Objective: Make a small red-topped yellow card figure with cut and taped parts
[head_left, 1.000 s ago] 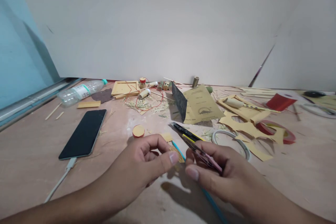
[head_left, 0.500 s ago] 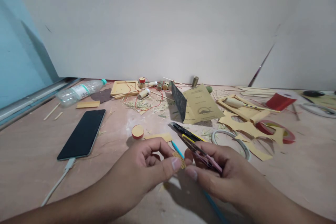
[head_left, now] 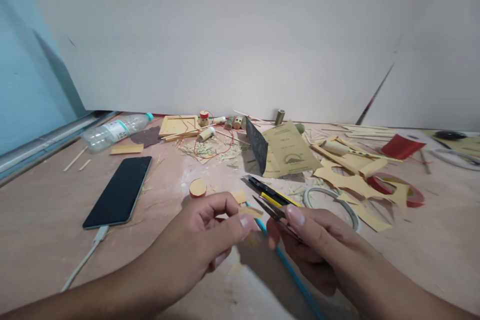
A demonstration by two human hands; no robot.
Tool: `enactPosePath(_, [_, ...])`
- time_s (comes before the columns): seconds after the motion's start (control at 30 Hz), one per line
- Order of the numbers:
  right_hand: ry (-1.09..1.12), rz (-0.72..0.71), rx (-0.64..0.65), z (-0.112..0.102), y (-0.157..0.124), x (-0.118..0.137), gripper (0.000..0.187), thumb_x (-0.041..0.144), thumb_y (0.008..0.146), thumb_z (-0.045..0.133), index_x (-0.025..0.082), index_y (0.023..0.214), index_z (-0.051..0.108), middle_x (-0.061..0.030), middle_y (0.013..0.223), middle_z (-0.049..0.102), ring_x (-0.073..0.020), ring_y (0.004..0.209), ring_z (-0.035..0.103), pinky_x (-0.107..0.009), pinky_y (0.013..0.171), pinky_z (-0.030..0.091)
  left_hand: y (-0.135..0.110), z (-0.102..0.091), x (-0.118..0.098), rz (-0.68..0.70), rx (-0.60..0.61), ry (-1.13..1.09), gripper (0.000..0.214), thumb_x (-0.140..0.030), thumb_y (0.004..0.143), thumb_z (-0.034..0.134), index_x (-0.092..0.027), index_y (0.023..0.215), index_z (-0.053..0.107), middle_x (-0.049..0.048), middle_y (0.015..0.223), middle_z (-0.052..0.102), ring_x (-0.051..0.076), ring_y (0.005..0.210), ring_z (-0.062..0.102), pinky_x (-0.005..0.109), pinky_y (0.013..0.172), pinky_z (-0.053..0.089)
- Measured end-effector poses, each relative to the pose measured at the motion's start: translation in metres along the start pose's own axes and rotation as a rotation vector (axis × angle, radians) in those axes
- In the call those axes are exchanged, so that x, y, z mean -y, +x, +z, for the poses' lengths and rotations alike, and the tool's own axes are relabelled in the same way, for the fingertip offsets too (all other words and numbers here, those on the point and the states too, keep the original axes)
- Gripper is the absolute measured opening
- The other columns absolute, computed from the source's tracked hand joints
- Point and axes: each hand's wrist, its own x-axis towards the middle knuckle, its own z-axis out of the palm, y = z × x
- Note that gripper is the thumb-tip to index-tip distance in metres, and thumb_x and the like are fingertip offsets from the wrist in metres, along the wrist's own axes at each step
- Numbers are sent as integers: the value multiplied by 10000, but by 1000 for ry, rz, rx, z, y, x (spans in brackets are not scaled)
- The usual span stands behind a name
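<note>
My left hand [head_left: 221, 232] pinches a small tan paper piece [head_left: 250, 211] between thumb and forefinger. Close by on the right, my right hand [head_left: 315, 237] is closed on a pair of small scissors [head_left: 273, 209], whose dark blades point toward the paper piece without visibly touching it. The scissor handles are mostly hidden by the fingers. Below and between the hands runs a thin blue stick-like thing [head_left: 296, 280]. Just beyond the right hand lies a black and yellow utility knife [head_left: 268, 190]. A round piece with a red edge and tan top [head_left: 198, 188] stands beyond the left hand.
A phone [head_left: 119, 190] on a white cable and a plastic bottle [head_left: 114, 131] lie left. Folded sandpaper [head_left: 290, 152] stands mid-table before the white wall [head_left: 240, 35]. Tape rolls, including a white ring [head_left: 350, 212], and paper offcuts [head_left: 352, 180] are right. Shavings [head_left: 213, 152] litter the back.
My right hand has turned and drawn slightly away from the left, its thumb now on top of the scissors. The paper piece in my left hand now lies flatter, pointing right.
</note>
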Motion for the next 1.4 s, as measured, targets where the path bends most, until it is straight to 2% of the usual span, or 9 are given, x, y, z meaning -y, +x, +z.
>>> enactPosePath(0.23, [-67,13,-17,2,0,0,572,746,1015,511,220,795,559,99,602,269,-89,482,222,-221,412,209,1,1,-1,12,-2,-27,380,-558,951,738,-203,850,648,-75,588,443,60,492,313,179,442,192])
enactPosePath(0.57, [-33,18,29,5,0,3,571,750,1022,487,229,791,527,101,602,248,-93,472,207,-236,409,192,-2,2,0,0,7,-41,370,-554,962,719,-196,923,805,-56,583,460,68,490,318,183,423,175])
enactPosePath(0.8, [-56,12,24,5,-2,6,574,746,1023,492,226,783,531,93,608,278,-94,476,230,-239,411,202,0,2,0,14,29,-47,341,-526,986,705,-209,956,826,-83,514,390,68,464,259,182,421,165])
enactPosePath(1.03, [-21,11,32,5,-2,5,570,745,1014,515,237,756,493,97,564,286,-91,453,244,-232,393,200,-1,3,1,33,45,-58,351,-537,989,709,-210,981,835,-80,530,395,72,488,295,185,437,180])
enactPosePath(1.17, [8,18,5,7,-1,6,576,745,1002,542,234,742,496,102,558,270,-84,447,212,-236,388,161,-1,4,1,32,56,-70,341,-530,984,719,-209,967,835,-83,519,386,72,481,287,191,436,175])
enactPosePath(1.4, [16,28,27,7,-1,7,553,727,1014,533,231,770,522,102,573,269,-88,456,203,-228,392,171,-1,4,0,14,54,-79,350,-543,981,720,-213,971,836,-82,519,393,75,485,285,198,443,174])
